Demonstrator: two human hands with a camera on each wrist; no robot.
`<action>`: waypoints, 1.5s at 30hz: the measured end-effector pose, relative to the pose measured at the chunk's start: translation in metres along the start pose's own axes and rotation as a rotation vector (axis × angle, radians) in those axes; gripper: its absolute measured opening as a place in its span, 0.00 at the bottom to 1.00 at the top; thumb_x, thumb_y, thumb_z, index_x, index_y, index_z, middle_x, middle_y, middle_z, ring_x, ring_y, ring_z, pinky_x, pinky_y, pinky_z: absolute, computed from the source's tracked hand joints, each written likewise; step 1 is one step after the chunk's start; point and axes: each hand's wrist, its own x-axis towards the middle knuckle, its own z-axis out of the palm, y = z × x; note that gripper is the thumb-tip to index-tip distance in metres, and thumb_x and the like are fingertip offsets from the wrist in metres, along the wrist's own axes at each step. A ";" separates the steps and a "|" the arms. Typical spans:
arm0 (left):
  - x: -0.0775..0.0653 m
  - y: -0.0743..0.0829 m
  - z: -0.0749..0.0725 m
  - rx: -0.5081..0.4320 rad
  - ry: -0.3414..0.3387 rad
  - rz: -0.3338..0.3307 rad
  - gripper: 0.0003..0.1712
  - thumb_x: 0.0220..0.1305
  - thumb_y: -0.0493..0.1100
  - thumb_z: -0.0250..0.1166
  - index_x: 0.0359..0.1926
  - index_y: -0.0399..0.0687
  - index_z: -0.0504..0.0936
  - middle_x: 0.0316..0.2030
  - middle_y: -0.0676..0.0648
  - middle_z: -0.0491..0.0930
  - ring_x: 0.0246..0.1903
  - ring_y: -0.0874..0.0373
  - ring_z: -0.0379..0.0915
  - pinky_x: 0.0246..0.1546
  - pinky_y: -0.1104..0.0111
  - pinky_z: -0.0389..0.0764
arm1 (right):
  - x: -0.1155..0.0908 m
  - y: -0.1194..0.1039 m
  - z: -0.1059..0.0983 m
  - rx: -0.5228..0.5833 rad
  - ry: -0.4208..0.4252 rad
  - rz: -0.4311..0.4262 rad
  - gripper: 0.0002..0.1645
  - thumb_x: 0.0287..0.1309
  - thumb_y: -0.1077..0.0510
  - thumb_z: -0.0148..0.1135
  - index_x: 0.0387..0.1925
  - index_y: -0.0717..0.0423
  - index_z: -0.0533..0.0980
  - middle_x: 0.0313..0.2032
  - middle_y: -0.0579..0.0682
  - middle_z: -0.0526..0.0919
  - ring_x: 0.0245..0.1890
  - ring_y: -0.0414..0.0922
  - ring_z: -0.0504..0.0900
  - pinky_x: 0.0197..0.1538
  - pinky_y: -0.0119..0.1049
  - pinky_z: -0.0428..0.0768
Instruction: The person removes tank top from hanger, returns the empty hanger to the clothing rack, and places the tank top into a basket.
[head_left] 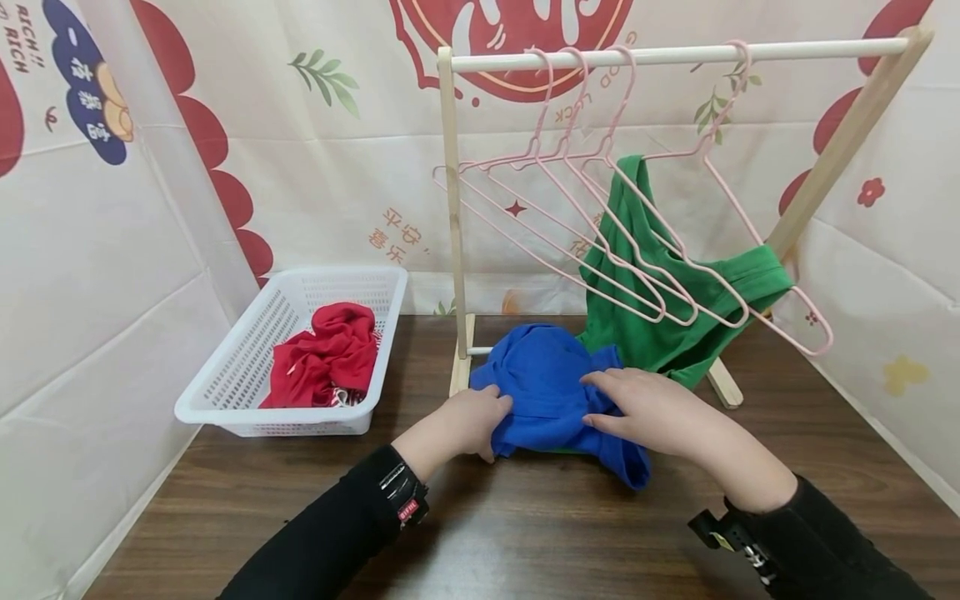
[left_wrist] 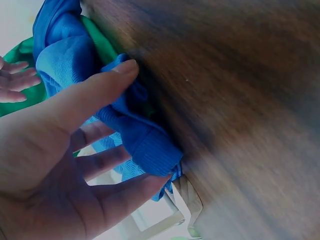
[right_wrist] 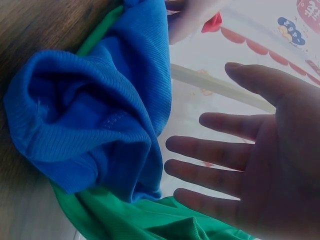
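A bunched blue ribbed garment (head_left: 540, 392) lies at the foot of the rack, over part of a green garment (head_left: 678, 296). The green one reaches up to the right-hand pink hanger, a strap over each of its sides. My left hand (head_left: 471, 419) is at the blue garment's left edge; in the left wrist view, its thumb and fingers (left_wrist: 112, 202) are spread apart around a folded edge. On the other side, my right hand (head_left: 652, 408) is over the blue cloth. Its fingers are straight and parted in the right wrist view, beside a wide blue opening (right_wrist: 75, 110).
Several pink hangers (head_left: 570, 158) hang from the white bar (head_left: 675, 55) of a wooden rack. At left stands a white perforated basket (head_left: 225, 367) with red clothing (head_left: 330, 354) inside. Printed cloth walls (head_left: 337, 167) enclose the brown wooden table (head_left: 480, 533).
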 end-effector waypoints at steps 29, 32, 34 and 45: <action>-0.004 -0.021 -0.005 -0.342 0.182 -0.135 0.07 0.60 0.37 0.53 0.39 0.47 0.74 0.36 0.48 0.79 0.33 0.59 0.72 0.38 0.64 0.77 | -0.005 0.006 -0.005 0.029 0.008 0.017 0.33 0.56 0.37 0.53 0.55 0.54 0.67 0.48 0.54 0.76 0.48 0.49 0.72 0.50 0.52 0.74; -0.005 -0.023 -0.009 -0.450 0.173 -0.190 0.06 0.62 0.39 0.52 0.39 0.47 0.74 0.35 0.49 0.77 0.31 0.59 0.70 0.36 0.64 0.75 | -0.005 0.006 -0.006 0.026 0.016 0.016 0.33 0.56 0.38 0.54 0.55 0.54 0.67 0.48 0.53 0.76 0.48 0.49 0.73 0.49 0.52 0.74; -0.006 -0.023 -0.012 -0.519 0.183 -0.218 0.05 0.64 0.40 0.51 0.38 0.48 0.73 0.33 0.50 0.75 0.30 0.58 0.68 0.34 0.65 0.74 | -0.005 0.006 -0.007 0.024 0.023 0.015 0.32 0.56 0.39 0.54 0.55 0.54 0.67 0.48 0.53 0.76 0.47 0.49 0.73 0.48 0.51 0.74; -0.018 -0.018 -0.027 -1.009 0.302 -0.342 0.07 0.67 0.44 0.47 0.41 0.52 0.71 0.37 0.46 0.74 0.31 0.56 0.71 0.29 0.64 0.78 | -0.006 0.004 -0.009 0.023 0.049 0.031 0.32 0.55 0.40 0.55 0.55 0.54 0.67 0.49 0.54 0.75 0.49 0.50 0.72 0.49 0.53 0.73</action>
